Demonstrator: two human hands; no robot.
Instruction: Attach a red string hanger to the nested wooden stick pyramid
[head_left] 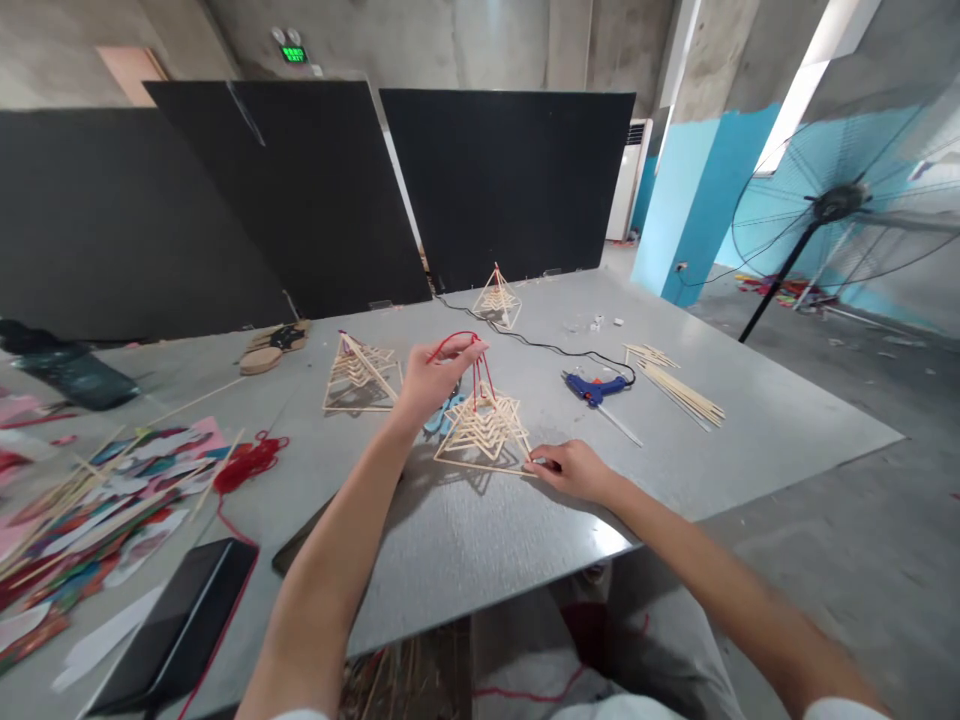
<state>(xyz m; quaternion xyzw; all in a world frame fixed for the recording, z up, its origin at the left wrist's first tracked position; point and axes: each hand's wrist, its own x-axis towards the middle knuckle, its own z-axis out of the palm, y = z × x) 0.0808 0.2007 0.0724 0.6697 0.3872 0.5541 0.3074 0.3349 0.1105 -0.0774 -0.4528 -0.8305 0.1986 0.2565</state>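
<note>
My left hand (442,372) pinches a red string (486,372) above a small pyramid-shaped frame of thin wooden sticks (484,430). The string runs down from my fingers to the top of the frame, with a loop over the hand. At the frame's lower right corner, my right hand (574,468) has its thumb and fingers closed on the stick there. The frame has star-like tiers inside and stands over the table. Light blue scissors (442,412) lie behind it, partly hidden by my left hand and the frame.
Two similar stick frames stand behind, one at left (361,375) and one at the back (497,298). A blue glue gun (596,388) and loose sticks (679,390) lie right. Red yarn (251,460), coloured scraps (112,510) and a black case (176,625) are left.
</note>
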